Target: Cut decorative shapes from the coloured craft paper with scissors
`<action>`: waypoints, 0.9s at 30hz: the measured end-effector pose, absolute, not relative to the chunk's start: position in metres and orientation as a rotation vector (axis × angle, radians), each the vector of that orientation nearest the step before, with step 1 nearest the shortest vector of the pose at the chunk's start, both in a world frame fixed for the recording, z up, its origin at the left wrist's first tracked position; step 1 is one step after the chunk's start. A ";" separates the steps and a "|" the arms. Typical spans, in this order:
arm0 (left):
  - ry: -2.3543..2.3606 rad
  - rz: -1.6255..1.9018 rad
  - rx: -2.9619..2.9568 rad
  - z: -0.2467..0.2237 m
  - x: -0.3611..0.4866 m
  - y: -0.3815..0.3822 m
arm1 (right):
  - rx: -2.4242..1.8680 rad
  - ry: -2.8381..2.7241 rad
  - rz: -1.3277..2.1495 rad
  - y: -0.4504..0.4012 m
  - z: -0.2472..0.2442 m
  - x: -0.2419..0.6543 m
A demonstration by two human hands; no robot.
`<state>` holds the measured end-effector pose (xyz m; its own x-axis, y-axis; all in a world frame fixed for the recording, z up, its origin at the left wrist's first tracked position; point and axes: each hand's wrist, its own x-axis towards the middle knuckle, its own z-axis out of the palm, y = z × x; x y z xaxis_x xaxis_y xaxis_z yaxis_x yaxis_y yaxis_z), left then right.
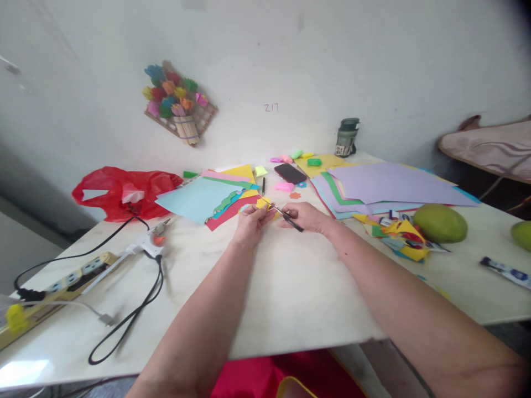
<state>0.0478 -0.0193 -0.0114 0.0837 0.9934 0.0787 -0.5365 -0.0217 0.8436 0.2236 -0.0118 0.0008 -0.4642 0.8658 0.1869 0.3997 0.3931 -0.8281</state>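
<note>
Over the middle of the table, my left hand (251,222) is closed on a small piece of yellow paper (263,203). My right hand (306,216) grips a pair of scissors (292,221) with dark handles, and the thin blades reach left to the yellow paper. How far the blades are apart is too small to tell. Just beyond the hands lie an orange paper flower shape (295,195), a pink packet (284,187) and a dark pen (263,186). A red sheet (222,218) lies left of my left hand.
Coloured sheets (199,196) lie left, a larger stack (385,182) right. Paper scraps (404,237), a green fruit (440,223) and a tube (506,272) lie right. A phone (290,173) and a tumbler (347,138) are behind. Left are a red bag (112,193), glue gun (151,243) and power strip (78,276).
</note>
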 end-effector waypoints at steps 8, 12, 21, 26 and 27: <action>0.728 1.329 0.967 -0.011 0.048 -0.019 | -1.043 -1.919 1.237 -0.013 0.009 0.230; 0.733 1.337 0.971 -0.012 0.048 -0.019 | -1.084 -1.931 1.283 -0.012 0.008 0.233; 0.723 1.336 0.995 -0.010 0.047 -0.022 | -1.163 -1.911 1.272 -0.013 0.014 0.239; 0.721 1.337 0.995 -0.011 0.047 -0.020 | -1.174 -1.977 1.272 -0.015 0.014 0.237; 0.718 1.339 0.992 -0.012 0.047 -0.020 | -1.169 -1.990 1.270 -0.015 0.013 0.237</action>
